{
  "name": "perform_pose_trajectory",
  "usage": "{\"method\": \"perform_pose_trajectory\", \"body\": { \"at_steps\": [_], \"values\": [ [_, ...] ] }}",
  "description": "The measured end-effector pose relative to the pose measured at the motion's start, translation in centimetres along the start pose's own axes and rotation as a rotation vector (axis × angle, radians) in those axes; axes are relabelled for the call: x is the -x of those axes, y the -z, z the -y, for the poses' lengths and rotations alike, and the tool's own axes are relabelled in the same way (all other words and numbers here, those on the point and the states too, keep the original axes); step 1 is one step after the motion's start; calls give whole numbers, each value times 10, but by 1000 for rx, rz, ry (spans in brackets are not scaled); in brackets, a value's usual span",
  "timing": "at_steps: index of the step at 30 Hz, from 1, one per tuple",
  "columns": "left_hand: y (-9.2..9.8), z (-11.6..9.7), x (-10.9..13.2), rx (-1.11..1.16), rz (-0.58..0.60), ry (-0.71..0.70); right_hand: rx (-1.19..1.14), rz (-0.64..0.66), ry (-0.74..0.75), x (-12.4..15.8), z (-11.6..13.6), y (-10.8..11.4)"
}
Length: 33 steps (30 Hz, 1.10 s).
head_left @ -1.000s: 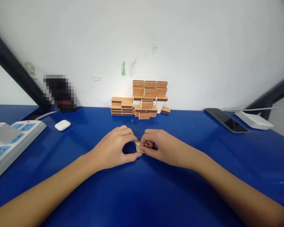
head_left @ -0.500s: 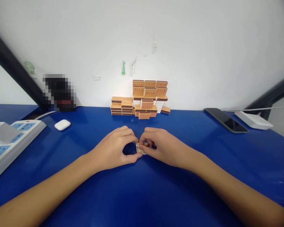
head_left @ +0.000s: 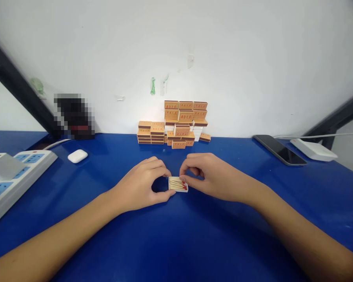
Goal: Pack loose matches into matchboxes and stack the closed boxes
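Observation:
A small white matchbox tray [head_left: 179, 191] lies on the blue tabletop in front of me, full of pale matches [head_left: 175, 183] with red heads at the right end. My left hand [head_left: 147, 180] grips the tray's left end, thumb at the near side and index finger at the far side. Over the tray's far right corner, my right hand [head_left: 204, 174] has its thumb and index finger pinched together. Whatever sits between those fingertips is too small to make out. Behind the hands, orange matchboxes [head_left: 186, 116] are stacked against the wall.
A power strip [head_left: 44, 158] and a white earbud case [head_left: 77, 156] are on the left. To the right lie a dark phone [head_left: 279, 149] and a white cabled box [head_left: 313, 149]. A lower matchbox stack [head_left: 151, 132] stands left of the tall one. A blurred dark object [head_left: 75, 117] leans at the back left.
My right hand has shifted from over the matches to the right and slightly up, uncovering the matches and the tray's right end. The left hand keeps its grip on the tray.

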State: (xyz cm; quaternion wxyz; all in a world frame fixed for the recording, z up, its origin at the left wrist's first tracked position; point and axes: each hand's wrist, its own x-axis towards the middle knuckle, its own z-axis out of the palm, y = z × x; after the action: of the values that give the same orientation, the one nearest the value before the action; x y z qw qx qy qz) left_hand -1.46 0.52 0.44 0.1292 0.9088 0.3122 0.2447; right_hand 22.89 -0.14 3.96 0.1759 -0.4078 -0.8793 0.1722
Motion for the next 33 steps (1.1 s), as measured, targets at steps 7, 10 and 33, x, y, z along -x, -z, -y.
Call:
{"method": "perform_pose_trajectory", "body": {
  "at_steps": [7, 10, 33],
  "values": [
    [1, 3, 0, -7, -43, 11, -2, 47, -2, -2, -3, -10],
    [0, 3, 1, -10, -30, 3, 26, 62, 7, -3, -6, -15],
    [3, 9, 0, -5, -20, 115, 291, -431, -366, -26, -174, 7]
  ]
}}
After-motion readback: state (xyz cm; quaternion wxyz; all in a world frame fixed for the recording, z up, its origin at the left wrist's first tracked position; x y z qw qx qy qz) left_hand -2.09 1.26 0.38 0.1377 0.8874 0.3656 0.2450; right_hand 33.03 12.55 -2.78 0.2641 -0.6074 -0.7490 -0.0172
